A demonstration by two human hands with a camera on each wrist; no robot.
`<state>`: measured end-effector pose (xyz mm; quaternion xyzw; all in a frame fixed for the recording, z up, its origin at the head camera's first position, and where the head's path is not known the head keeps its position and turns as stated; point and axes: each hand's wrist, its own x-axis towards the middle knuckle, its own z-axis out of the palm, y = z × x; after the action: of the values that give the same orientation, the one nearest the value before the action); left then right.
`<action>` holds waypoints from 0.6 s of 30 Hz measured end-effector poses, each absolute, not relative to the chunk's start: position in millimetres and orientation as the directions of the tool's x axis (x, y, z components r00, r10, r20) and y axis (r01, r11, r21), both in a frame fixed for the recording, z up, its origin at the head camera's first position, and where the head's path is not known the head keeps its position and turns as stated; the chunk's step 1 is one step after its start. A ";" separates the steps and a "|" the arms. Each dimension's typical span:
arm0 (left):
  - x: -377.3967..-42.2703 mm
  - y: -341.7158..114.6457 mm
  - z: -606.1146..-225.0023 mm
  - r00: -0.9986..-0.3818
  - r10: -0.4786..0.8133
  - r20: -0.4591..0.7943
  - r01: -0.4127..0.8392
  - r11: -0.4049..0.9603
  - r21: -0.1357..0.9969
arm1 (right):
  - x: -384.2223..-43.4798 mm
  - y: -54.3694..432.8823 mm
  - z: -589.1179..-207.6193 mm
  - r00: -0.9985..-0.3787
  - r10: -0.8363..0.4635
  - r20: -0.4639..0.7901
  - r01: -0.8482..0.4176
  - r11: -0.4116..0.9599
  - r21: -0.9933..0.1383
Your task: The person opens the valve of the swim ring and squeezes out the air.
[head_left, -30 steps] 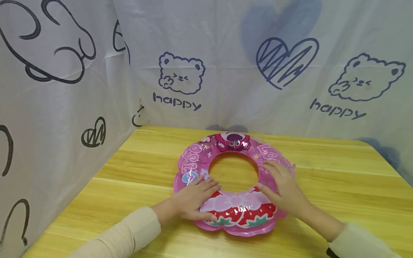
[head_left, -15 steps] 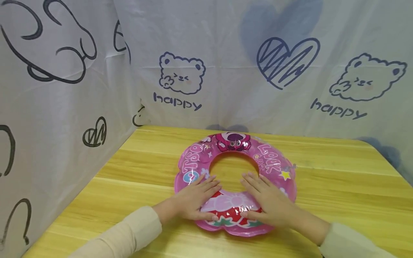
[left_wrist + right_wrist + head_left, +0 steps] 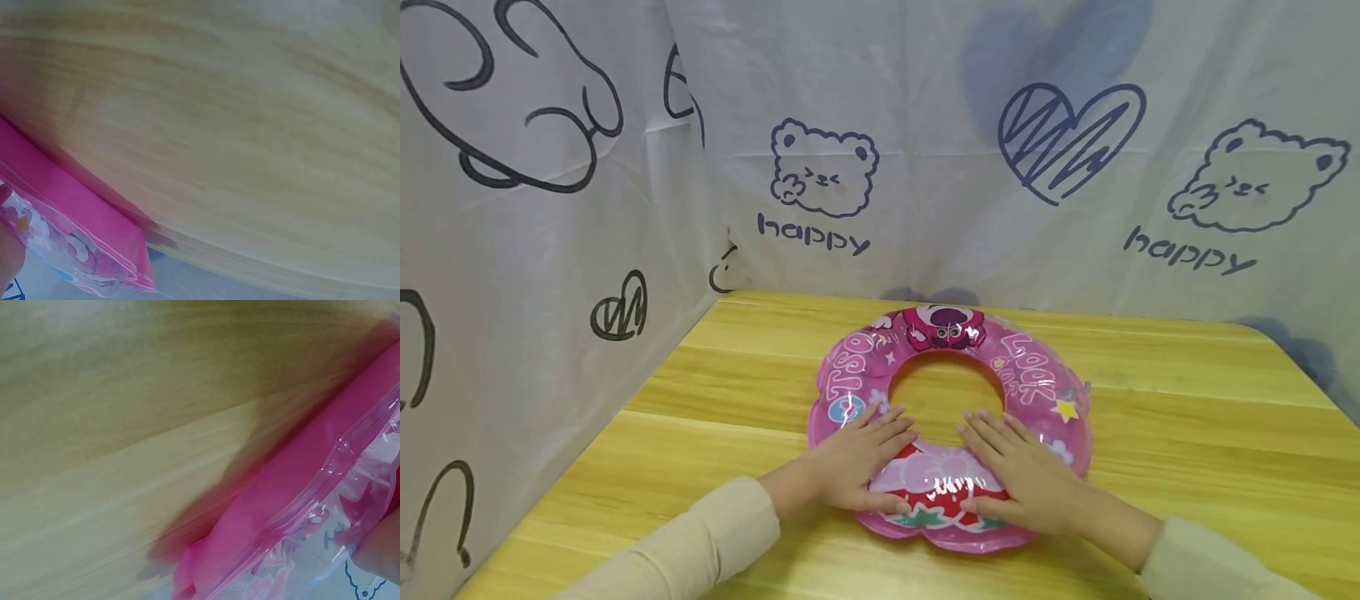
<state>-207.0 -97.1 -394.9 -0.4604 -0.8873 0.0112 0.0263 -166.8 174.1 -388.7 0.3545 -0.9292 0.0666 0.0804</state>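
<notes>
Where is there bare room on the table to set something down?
Bare tabletop shows between the left cloth and the pink ring, and right of the ring, beyond the right forearm. It is crowded at the ring's near part, where the left hand and right hand rest.

A glossy pink inflated swim ring (image 3: 943, 473), printed with a bear, lettering and strawberries, lies flat on the tabletop (image 3: 700, 417).

Two hands (image 3: 859, 463) (image 3: 1033, 477), one inflatable ring (image 3: 942, 477), one table (image 3: 1195, 408), perhaps two cloths (image 3: 928, 200) (image 3: 542, 258)
</notes>
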 end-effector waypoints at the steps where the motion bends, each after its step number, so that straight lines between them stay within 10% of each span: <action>1: -206.8 -97.1 -394.8 -0.575 0.817 0.036 0.816 0.576 -0.043 | -166.8 174.1 -388.9 -0.736 -0.649 0.194 -0.670 0.739 -0.072; 18: -209.2 -97.2 -404.0 -0.546 0.829 0.123 0.829 0.555 -0.060 | -169.1 174.3 -398.9 -0.739 -0.653 0.165 -0.672 0.732 -0.112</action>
<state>-209.2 -97.2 -404.0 -0.4715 -0.8792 -0.0027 0.0685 -169.1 174.3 -398.9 0.3568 -0.9288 0.0825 0.0574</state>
